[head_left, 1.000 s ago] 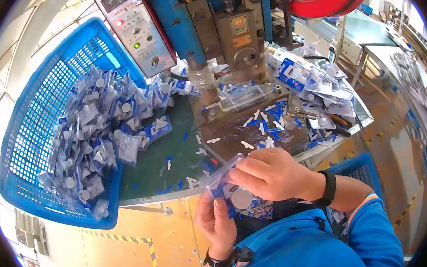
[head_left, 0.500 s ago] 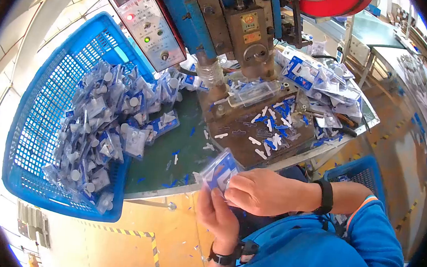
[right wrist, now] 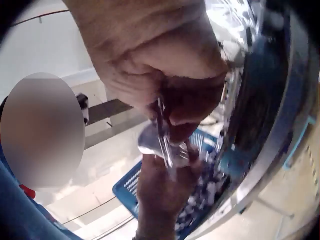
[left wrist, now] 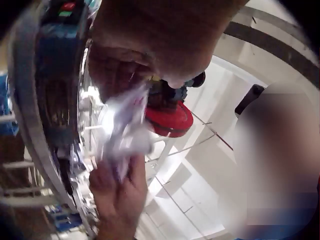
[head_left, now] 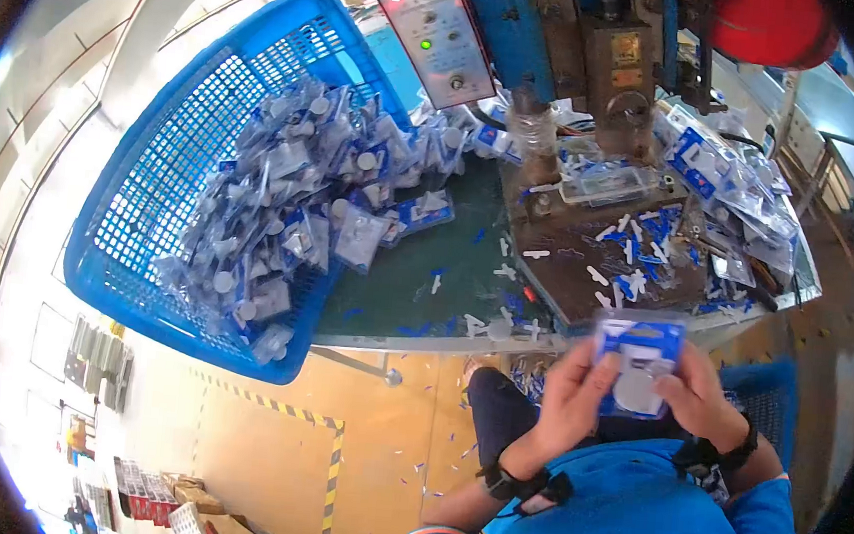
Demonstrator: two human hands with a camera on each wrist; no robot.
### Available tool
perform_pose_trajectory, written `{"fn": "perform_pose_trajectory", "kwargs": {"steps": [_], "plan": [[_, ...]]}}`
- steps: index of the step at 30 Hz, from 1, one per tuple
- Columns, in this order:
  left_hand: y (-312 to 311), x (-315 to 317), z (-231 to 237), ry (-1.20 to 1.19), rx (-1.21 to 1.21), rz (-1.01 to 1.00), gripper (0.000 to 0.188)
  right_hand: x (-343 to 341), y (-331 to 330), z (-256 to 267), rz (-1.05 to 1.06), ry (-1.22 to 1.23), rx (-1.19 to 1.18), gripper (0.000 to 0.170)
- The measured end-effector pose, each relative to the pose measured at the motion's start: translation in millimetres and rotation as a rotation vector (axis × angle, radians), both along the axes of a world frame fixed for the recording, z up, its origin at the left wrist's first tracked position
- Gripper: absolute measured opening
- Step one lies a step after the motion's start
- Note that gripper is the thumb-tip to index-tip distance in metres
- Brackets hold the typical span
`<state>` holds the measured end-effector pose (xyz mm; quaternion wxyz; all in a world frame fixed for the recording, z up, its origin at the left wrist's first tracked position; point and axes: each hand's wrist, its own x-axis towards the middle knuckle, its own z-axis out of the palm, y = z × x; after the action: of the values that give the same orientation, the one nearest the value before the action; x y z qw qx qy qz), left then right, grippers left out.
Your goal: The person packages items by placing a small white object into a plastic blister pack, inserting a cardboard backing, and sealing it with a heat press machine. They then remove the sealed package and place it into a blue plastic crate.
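Grip narrow at both sides: left hand (head_left: 577, 399) and right hand (head_left: 706, 397) pinch one clear pack (head_left: 639, 336) between them, thumbs over its front, fingers mostly out of sight behind. Pack is held in front of the bench (head_left: 395, 295), off its near edge, face toward the head camera. Blue card at its top; pale disc (head_left: 638, 390) below, between the thumbs. Both wrist views blurred, pack nearly edge-on there.

Bench, left: blue basket (head_left: 95, 276) heaped with similar packs (head_left: 286, 206), some spilling right onto the green top. Bench, far side: press (head_left: 624, 77), with small white and blue scraps (head_left: 634, 245) strewn on its dark base. More packs (head_left: 720, 180) piled at the far right.

Step in hand, by judgement: squaring up or checking a single pack by hand. Scraps suggest slots are punched at the press; cannot tell whether this pack has had its cut.

Next move, as judged: one side of the grip to let go, the other to carry the pack flat. If uncut, its top edge must line up under the press; if cut, the basket seems the likely place.
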<state>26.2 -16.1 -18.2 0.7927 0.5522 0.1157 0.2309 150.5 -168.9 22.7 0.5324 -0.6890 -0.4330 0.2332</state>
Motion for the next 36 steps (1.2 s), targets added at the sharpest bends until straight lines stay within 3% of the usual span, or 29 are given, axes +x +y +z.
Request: {"fn": "perform_pose_trajectory", "kwargs": {"steps": [2, 3, 4, 5, 6, 7, 9, 11, 12, 13, 14, 15, 16, 17, 18, 20, 22, 24, 26, 29, 31, 32, 33, 36], "plan": [[33.8, 3.4, 17.1, -0.091, 0.576, 0.080, 0.021, 17.2, -30.9, -0.8, -0.051, -0.181, -0.070, 0.029], [57.3, 1.1, 25.3, -0.134, 0.862, 0.114, 0.021, 24.0, -50.0, 11.5, -0.092, -0.140, -0.170, 0.027], [88.4, -1.9, 25.4, 0.051, 1.102, 0.399, 0.020, 31.5, -70.5, 23.2, -0.133, -0.097, -0.270, 0.026], [123.9, -2.1, 25.0, 0.315, 1.107, 0.630, 0.024, 43.8, -97.0, 23.1, -0.103, -0.216, -0.401, 0.026], [169.1, -5.1, 21.6, 0.411, 1.249, 0.815, 0.033, 57.7, -125.8, 14.3, -0.076, -0.337, -0.532, 0.027], [214.3, -11.7, 10.4, 0.471, 1.457, 0.976, 0.051, 65.8, -154.7, -3.1, -0.226, -0.487, -0.735, 0.029], [269.0, -17.0, 0.0, 1.023, 1.483, 1.048, 0.081, 76.0, -201.0, -35.7, -0.424, -0.643, -1.056, 0.033], [292.9, -18.9, 1.0, 1.205, 1.404, 0.950, 0.075, 79.8, -230.9, -53.8, -0.541, -0.657, -1.293, 0.037], [313.7, -23.9, -14.4, 1.196, 1.600, 1.049, 0.053, 75.4, -223.8, -46.4, -0.511, -0.662, -1.131, 0.038], [334.0, -24.1, -25.4, 1.226, 1.450, 1.050, 0.033, 71.8, -200.8, -29.4, -0.488, -0.668, -0.971, 0.038], [344.4, -27.7, -32.2, 1.132, 1.411, 1.070, 0.019, 67.9, -178.1, -11.8, -0.464, -0.675, -0.813, 0.039], [358.7, -38.4, -39.3, 1.124, 1.623, 1.006, 0.017, 63.8, -157.6, 4.5, -0.407, -0.668, -0.777, 0.039], [355.6, -47.2, -31.3, 1.061, 1.747, 0.933, 0.019, 61.2, -139.0, 21.2, -0.344, -0.663, -0.739, 0.038], [348.1, -51.3, -21.2, 1.058, 1.711, 0.929, 0.018, 59.9, -127.1, 35.1, -0.263, -0.596, -0.684, 0.038], [327.5, -46.5, -7.1, 0.814, 1.649, 1.039, 0.017, 59.7, -115.1, 47.1, -0.177, -0.527, -0.622, 0.037], [252.1, -29.5, 24.4, 0.472, 1.164, 0.892, 0.015, 64.0, -86.7, 70.1, 0.006, -0.320, -0.471, 0.044], [179.7, 1.8, 43.2, 0.196, 1.446, 0.491, 0.021, 63.7, -48.9, 70.8, -0.038, -0.250, -0.200, 0.056], [121.4, 37.4, 40.3, -0.063, 1.222, 0.168, 0.032, 72.9, -6.2, 57.9, -0.057, -0.770, 0.136, 0.061], [86.5, 63.6, 50.1, -0.127, 1.340, 0.029, 0.043, 75.9, 17.3, 51.9, -0.019, -0.949, 0.182, 0.058], [86.9, 92.2, 50.0, -0.253, 1.403, 0.126, 0.045, 91.3, 22.6, 37.4, -0.011, -1.106, 0.288, 0.038], [87.1, 103.4, 57.3, -0.167, 1.505, 0.282, 0.049, 100.7, 30.8, 28.4, -0.092, -1.173, 0.376, 0.026], [85.8, 105.9, 60.4, -0.121, 1.553, 0.361, 0.051, 104.6, 35.3, 26.9, -0.114, -1.179, 0.358, 0.026], [81.8, 100.6, 61.1, -0.030, 1.417, 0.383, 0.057, 109.2, 40.0, 26.4, -0.138, -1.184, 0.343, 0.027], [74.5, 87.7, 53.8, -0.013, 1.359, 0.356, 0.062, 120.0, 59.5, 16.5, -0.206, -1.176, 0.317, 0.027]]}}
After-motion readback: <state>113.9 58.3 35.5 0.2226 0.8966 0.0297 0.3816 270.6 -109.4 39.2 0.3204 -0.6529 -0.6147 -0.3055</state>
